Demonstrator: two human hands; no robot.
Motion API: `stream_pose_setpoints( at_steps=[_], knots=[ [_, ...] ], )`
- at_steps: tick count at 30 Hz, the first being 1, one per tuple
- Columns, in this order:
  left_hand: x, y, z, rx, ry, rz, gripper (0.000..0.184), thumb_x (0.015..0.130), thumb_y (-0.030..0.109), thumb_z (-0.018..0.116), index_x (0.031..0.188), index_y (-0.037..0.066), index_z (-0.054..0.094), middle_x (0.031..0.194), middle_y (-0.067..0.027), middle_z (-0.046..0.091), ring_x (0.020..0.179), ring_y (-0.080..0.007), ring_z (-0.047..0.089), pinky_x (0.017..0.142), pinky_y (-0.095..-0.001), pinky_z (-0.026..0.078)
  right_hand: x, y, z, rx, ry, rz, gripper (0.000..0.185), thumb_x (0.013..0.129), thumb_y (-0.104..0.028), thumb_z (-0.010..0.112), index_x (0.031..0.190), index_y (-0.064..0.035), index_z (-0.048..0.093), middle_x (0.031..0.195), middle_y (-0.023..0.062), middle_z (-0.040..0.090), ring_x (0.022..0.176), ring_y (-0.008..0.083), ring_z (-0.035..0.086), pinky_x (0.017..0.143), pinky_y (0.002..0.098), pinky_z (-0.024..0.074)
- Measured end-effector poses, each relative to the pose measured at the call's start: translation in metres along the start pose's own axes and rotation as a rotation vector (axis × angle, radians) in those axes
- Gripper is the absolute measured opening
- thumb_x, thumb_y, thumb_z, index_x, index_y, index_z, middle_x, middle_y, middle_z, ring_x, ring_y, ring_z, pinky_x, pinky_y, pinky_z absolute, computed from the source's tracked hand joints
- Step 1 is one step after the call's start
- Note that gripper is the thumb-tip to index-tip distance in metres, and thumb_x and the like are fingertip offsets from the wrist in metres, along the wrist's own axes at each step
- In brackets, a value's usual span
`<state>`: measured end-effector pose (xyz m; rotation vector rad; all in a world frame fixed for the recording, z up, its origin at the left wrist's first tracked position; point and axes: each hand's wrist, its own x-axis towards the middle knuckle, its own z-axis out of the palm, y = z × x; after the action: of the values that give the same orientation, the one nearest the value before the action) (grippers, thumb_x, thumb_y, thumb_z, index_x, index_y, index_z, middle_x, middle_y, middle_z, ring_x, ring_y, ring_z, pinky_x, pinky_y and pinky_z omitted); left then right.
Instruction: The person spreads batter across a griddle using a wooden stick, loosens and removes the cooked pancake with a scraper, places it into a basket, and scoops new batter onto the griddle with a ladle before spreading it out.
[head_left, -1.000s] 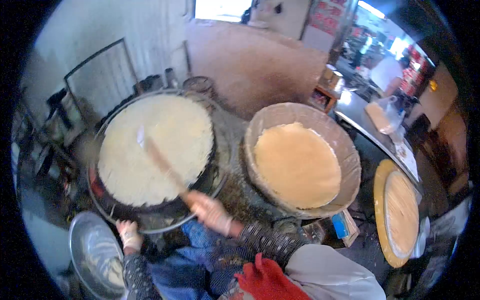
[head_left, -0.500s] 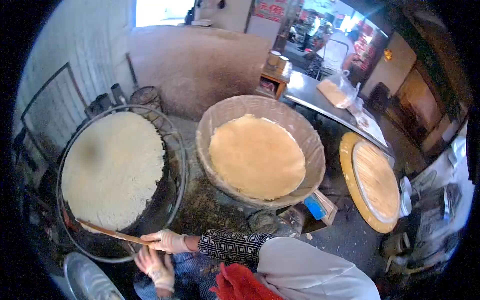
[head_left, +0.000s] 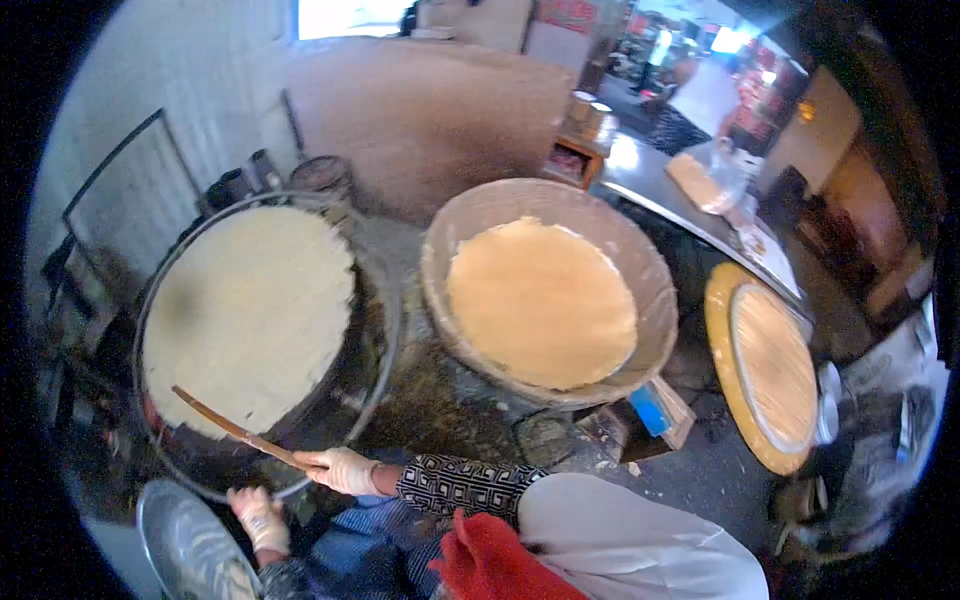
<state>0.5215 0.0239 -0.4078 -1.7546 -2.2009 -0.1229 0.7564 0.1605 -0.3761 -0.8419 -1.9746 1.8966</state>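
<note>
Though blurry, stick (head_left: 240, 431) seemingly diagonal, tip (head_left: 180, 392) forward-left.

No writing can be read with certainty. Well beyond the right hand (head_left: 342, 470) and off to its right, a pale panel (head_left: 555, 42) on the far side of the room carries large red characters (head_left: 568, 13); they sit at the top edge of the view, too blurred to make out. Farther to the right of that hand, beyond the table (head_left: 690, 215), red marks (head_left: 757, 122) resembling characters stand on an upright surface, equally illegible.
</note>
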Motion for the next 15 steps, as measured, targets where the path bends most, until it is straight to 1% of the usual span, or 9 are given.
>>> stream_pose_setpoints(
  at_steps=[2, 3, 4, 5, 6, 8, 10, 12, 15],
  knots=[
    [0.014, 0.051, -0.034, -0.101, -0.182, -0.114, 0.023, 0.069, 0.024, 0.075, 0.08, 0.009, 0.061, 0.076, -0.0085, 0.06, 0.081, -0.024, 0.06, 0.1, -0.0475, 0.036, -0.012, 0.002, 0.025, -0.072, 0.051, -0.238, 0.038, 0.096, -0.021, 0.058, 0.134, -0.0162, 0.057, 0.112, 0.0076, 0.07, 0.097, 0.0187, 0.065, 0.086, 0.0318, 0.0512],
    [-0.005, 0.046, 0.032, -0.347, -0.202, -0.232, 0.02, 0.076, 0.027, 0.069, 0.086, 0.01, 0.062, 0.079, -0.0076, 0.062, 0.081, -0.022, 0.061, 0.093, -0.0468, 0.04, -0.015, 0.007, 0.039, -0.011, 0.024, -0.308, 0.036, 0.095, -0.022, 0.059, 0.131, -0.0154, 0.06, 0.115, 0.0077, 0.069, 0.104, 0.0193, 0.065, 0.091, 0.0315, 0.0504],
    [0.004, 0.067, 0.027, -0.589, -0.195, -0.357, 0.02, 0.083, 0.03, 0.063, 0.091, 0.011, 0.064, 0.083, -0.0066, 0.064, 0.081, -0.02, 0.062, 0.086, -0.046, 0.044, -0.022, -0.003, 0.025, 0.09, -0.071, -0.311, 0.036, 0.094, -0.022, 0.06, 0.129, -0.0121, 0.06, 0.121, 0.0098, 0.066, 0.111, 0.0191, 0.062, 0.096, 0.0312, 0.0478],
    [0.002, 0.081, 0.014, -0.335, -0.379, -0.211, 0.028, 0.084, 0.03, 0.062, 0.103, 0.01, 0.062, 0.095, -0.0088, 0.064, 0.091, -0.0224, 0.061, 0.092, -0.0482, 0.042, -0.026, -0.005, 0.01, 0.18, 0.009, -0.368, 0.035, 0.091, -0.016, 0.06, 0.125, -0.007, 0.062, 0.125, 0.0108, 0.064, 0.115, 0.0209, 0.06, 0.101, 0.0328, 0.0451],
    [0.03, 0.122, -0.071, -0.096, -0.521, -0.026, 0.036, 0.086, 0.031, 0.06, 0.115, 0.009, 0.06, 0.108, -0.0109, 0.063, 0.101, -0.0249, 0.06, 0.098, -0.0504, 0.04, -0.029, -0.006, -0.007, 0.264, 0.087, -0.432, 0.033, 0.088, -0.011, 0.06, 0.12, -0.0019, 0.063, 0.128, 0.0119, 0.062, 0.119, 0.0226, 0.058, 0.105, 0.0344, 0.0423],
    [0.005, 0.14, -0.066, -0.417, 0.162, 0.159, 0.048, 0.076, 0.026, 0.07, 0.118, 0.006, 0.055, 0.113, -0.0169, 0.058, 0.111, -0.0348, 0.054, 0.108, -0.0529, 0.031, -0.013, -0.006, -0.095, -1.083, 0.439, -0.664, 0.031, 0.092, -0.018, 0.059, 0.12, -0.0051, 0.062, 0.089, 0.0058, 0.065, 0.082, 0.0201, 0.063, 0.07, 0.0391, 0.0524],
    [-0.008, 0.123, -0.082, -0.389, 0.08, 0.12, 0.055, 0.075, 0.027, 0.071, 0.124, 0.007, 0.053, 0.124, -0.0149, 0.053, 0.121, -0.0348, 0.046, 0.11, -0.0552, 0.028, -0.024, 0.009, -0.148, 0.551, 0.463, -0.234, 0.03, 0.099, -0.015, 0.055, 0.129, -0.0178, 0.06, 0.068, -0.0076, 0.047, 0.049, 0.0062, 0.04, 0.04, 0.0239, 0.0329],
    [-0.014, 0.079, -0.077, -0.344, -0.028, -0.103, 0.054, 0.082, 0.035, 0.067, 0.126, 0.006, 0.053, 0.13, -0.0157, 0.051, 0.127, -0.0341, 0.043, 0.112, -0.0556, 0.023, -0.031, 0.002, -0.159, 0.444, 0.542, 0.058, 0.035, 0.099, -0.012, 0.055, 0.134, -0.019, 0.057, 0.073, -0.0087, 0.051, 0.046, 0.0037, 0.032, 0.036, 0.0218, 0.0261],
    [-0.012, 0.024, -0.042, -0.157, 0.083, -0.178, 0.055, 0.084, 0.034, 0.063, 0.129, 0.007, 0.05, 0.134, -0.0164, 0.047, 0.131, -0.0376, 0.037, 0.112, -0.0556, 0.022, -0.027, 0.02, -0.119, 0.127, 0.364, -0.11, 0.037, 0.096, -0.012, 0.06, 0.132, -0.0088, 0.057, 0.109, 0.0016, 0.055, 0.091, 0.0105, 0.045, 0.075, 0.0244, 0.0351]
  ],
)
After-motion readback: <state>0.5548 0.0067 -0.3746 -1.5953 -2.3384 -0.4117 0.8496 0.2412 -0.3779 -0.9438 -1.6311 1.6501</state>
